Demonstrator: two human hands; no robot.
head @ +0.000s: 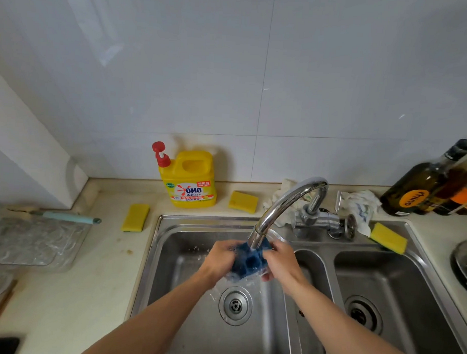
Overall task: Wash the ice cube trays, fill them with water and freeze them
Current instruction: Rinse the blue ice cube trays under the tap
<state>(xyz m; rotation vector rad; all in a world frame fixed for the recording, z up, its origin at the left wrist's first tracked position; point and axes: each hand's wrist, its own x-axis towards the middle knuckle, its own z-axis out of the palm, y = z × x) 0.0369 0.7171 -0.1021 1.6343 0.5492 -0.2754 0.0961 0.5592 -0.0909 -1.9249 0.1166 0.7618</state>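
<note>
The blue ice cube tray (250, 262) is directly under the spout of the faucet (287, 202), over the sink (186, 294), with water running onto it. Wet and soft-looking, it may slip free and drop into the basin, and the stream hitting its cavities could splash onto the tabletop (90, 291) left of the faucet. The left hand (221, 258) grips the tray's left edge with curled fingers. The right hand (279, 260) clasps its right edge.
</note>
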